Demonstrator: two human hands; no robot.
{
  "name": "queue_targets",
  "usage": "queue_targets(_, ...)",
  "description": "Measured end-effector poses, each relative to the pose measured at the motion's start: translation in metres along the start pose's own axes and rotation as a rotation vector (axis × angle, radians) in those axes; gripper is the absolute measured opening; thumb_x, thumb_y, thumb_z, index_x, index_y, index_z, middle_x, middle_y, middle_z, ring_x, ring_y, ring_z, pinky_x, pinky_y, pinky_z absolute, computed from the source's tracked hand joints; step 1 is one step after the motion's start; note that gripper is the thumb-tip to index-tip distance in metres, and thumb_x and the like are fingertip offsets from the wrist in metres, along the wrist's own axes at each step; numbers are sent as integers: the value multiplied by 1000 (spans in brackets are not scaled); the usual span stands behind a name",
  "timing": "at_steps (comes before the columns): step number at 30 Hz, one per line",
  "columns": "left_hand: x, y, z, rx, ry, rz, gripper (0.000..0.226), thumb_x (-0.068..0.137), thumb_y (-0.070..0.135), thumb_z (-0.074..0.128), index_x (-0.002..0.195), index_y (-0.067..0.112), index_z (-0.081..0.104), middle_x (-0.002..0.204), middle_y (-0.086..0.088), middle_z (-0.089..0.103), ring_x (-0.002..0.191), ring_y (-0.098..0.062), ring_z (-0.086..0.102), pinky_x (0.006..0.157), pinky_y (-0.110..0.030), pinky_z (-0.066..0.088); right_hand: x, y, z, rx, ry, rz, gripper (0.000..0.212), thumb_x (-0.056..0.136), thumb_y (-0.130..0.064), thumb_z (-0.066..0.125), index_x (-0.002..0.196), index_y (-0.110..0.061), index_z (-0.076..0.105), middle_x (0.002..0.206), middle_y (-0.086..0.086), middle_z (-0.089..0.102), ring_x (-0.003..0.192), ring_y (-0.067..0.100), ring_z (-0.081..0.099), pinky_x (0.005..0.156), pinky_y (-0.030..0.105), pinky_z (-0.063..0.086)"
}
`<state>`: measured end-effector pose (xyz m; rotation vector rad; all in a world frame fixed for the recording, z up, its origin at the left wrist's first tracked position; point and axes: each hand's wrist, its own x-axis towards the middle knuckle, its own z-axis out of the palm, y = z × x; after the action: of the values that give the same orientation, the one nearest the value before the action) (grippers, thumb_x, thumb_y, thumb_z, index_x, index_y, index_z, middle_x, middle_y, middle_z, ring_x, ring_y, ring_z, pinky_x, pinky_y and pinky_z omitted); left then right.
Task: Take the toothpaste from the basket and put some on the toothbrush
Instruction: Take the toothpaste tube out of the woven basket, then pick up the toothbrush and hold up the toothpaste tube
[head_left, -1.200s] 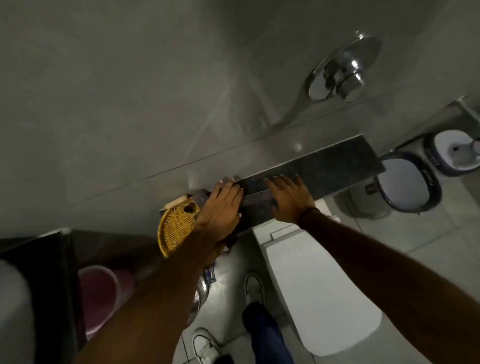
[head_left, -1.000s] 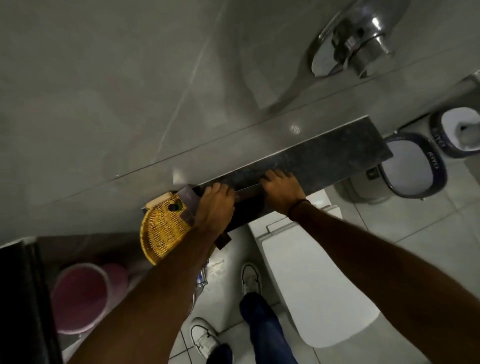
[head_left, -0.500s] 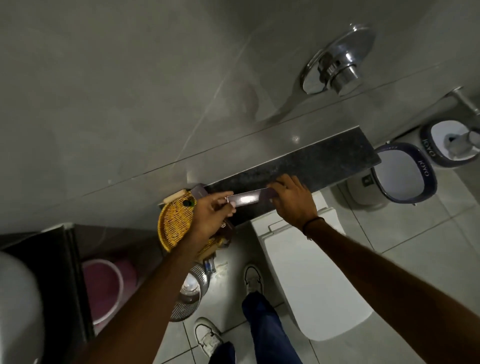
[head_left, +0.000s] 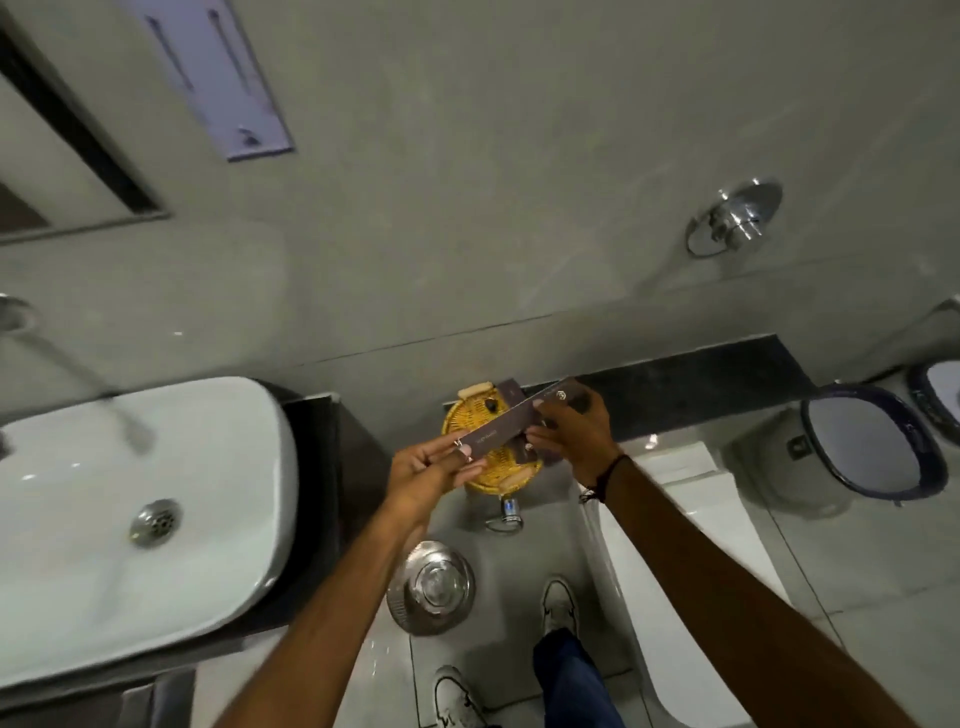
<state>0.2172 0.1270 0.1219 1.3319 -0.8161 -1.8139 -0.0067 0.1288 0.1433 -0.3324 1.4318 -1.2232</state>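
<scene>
A long, flat, dark brown box is held level above a round yellow wicker basket. My left hand pinches its left end and my right hand grips its right end. The basket sits at the left end of a dark stone ledge and holds another dark box plus small items. I cannot tell whether the held box contains toothpaste. No toothbrush shows.
A white washbasin with a metal drain is at the left. A white toilet stands below the ledge. A steel bin sits on the floor, and a blue-rimmed bin at the right. A chrome flush button sticks out of the wall.
Both hands have lifted the dark box off the ledge and brought it left, over the basket. The view has pulled back, and the washbasin now shows.
</scene>
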Motion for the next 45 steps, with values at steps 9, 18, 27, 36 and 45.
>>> queue_targets(9,-50,21,-28,-345,9,-2,28,100,-5,47,120,3,65,100,-25,80,90,-37,79,70,-31,66,-71,-32,64,-75,-44,-302,77,90,-5,74,151,-29,34,121,26,68,86,30,76,68,35,66)
queue_targets(18,-72,37,-23,-766,156,-199,29,103,24,48,95,2,66,60,-11,71,69,-21,63,53,-27,58,-147,-36,133,-694,-245,-958,74,88,-24,77,148,-38,37,116,6,69,85,12,76,62,27,66)
queue_targets(27,-70,35,-50,-683,233,-211,23,101,27,59,103,5,66,64,-9,65,53,-13,58,37,-17,48,-158,-35,153,-650,-143,-1032,68,89,-23,76,149,-26,42,116,8,69,88,17,74,64,33,67)
queue_targets(36,-64,30,-69,-522,252,-180,45,92,44,70,102,0,74,60,-5,63,40,-7,48,34,-16,37,-128,-80,156,-437,18,-1010,70,93,-21,72,153,-25,35,114,7,68,83,14,75,63,23,64)
queue_targets(45,-56,33,-86,-359,390,-161,55,85,57,73,101,4,72,62,-6,55,42,-10,44,45,-19,37,-42,-83,123,-331,220,-171,32,103,-14,53,135,-10,54,115,15,70,79,24,73,43,24,57)
